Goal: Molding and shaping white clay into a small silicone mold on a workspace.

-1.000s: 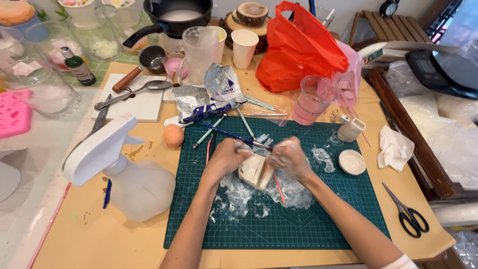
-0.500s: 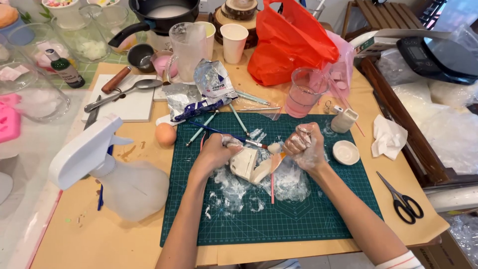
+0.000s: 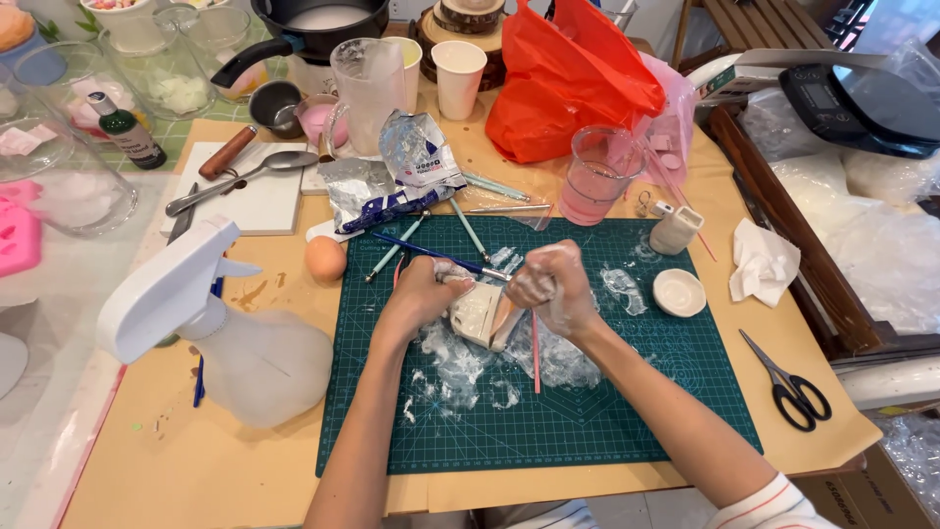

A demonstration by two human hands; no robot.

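Green mat [image 3: 627,421] — block [image 3: 480,312] between both hands' fingers [image 3: 446,279].

a home craft workspace, set up on a paper-covered table [image 3: 245,470]: a green cutting mat [image 3: 587,421] smeared with white residue, a spray bottle [image 3: 225,333], scissors [image 3: 788,382], thin modelling tools [image 3: 470,227], a pink silicone mould [image 3: 15,230], plus kitchen items like a black saucepan [image 3: 313,24], paper cups [image 3: 458,76] and a digital scale [image 3: 862,103].

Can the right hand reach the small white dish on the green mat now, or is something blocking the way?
Probably yes. The small white dish lies on the green mat just beside the right hand, with only bare mat between. But that hand is closed on a tool, so it is not free.
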